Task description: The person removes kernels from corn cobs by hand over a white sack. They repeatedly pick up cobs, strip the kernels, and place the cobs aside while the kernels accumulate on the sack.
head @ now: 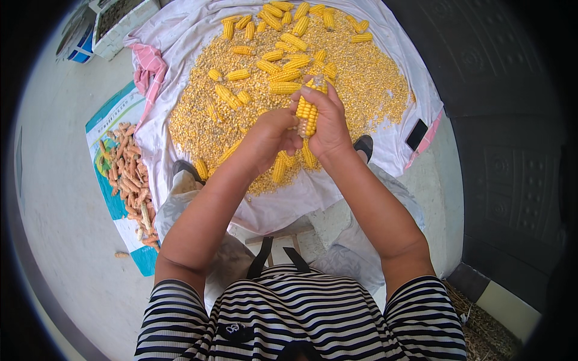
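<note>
My right hand grips an ear of dried yellow corn, its thumb lying along the upper part. Near the lower end of the ear a patch of kernels is gone and paler cob shows. There my left hand touches the ear with its thumb, the other fingers curled beneath and partly hidden. Both hands are above a wide heap of loose corn kernels on a pale cloth. More ears of corn lie on the heap, mostly beyond my hands, with several close below them.
Stripped cobs are piled on a printed teal-and-white sheet at the left. A dark phone rests at the cloth's right edge. A white box and a bucket stand at the upper left. A dark panelled surface rises on the right.
</note>
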Demonstrator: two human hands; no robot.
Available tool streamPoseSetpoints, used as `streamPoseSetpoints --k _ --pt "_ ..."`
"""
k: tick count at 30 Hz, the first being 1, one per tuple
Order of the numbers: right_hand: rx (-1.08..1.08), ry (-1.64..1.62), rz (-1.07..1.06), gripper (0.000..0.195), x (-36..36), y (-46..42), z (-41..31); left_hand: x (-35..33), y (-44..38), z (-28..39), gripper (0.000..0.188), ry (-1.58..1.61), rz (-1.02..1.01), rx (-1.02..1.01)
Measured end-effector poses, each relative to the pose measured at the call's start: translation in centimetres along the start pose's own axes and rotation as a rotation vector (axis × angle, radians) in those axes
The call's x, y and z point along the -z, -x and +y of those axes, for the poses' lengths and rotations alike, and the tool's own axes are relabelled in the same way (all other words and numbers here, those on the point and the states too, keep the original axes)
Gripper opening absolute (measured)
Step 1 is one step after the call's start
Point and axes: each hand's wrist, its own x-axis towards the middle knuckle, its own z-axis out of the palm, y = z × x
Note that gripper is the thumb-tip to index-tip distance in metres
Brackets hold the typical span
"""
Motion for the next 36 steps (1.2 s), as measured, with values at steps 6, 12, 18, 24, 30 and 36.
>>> streamPoseSetpoints --k 6,12,18,24,30,36 --pt "0.003 0.044 -0.011 0.035 0.1 0.4 -0.2 0.6 -0.4 -0.7 0.024 0.007 -0.022 -0.029" --pt "0.013 0.058 -0.019 0.036 0.1 0.4 -0.1 -0.1 0.1 -0.2 0.026 0.003 0.004 -0.009" --pt "0.007 0.019 -0.020 0.033 0.0 0.4 -0.2 -0.7 0.7 0.2 0.020 0.060 -0.008 -0.011" --pt "0.012 0.058 -0.030 0.035 0.1 0.4 0.0 -0.8 0.9 0.6 0.016 0.002 0.022 0.009" --pt "0.037 0.095 -0.022 0.036 0.0 0.5 0.2 0.0 0.2 -0.5 0.016 0.020 -0.014 -0.028" --pt "0.042 0.108 -0.007 0.033 0.0 0.5 0.2 -1.0 1.0 0.4 0.011 0.122 0.032 0.024"
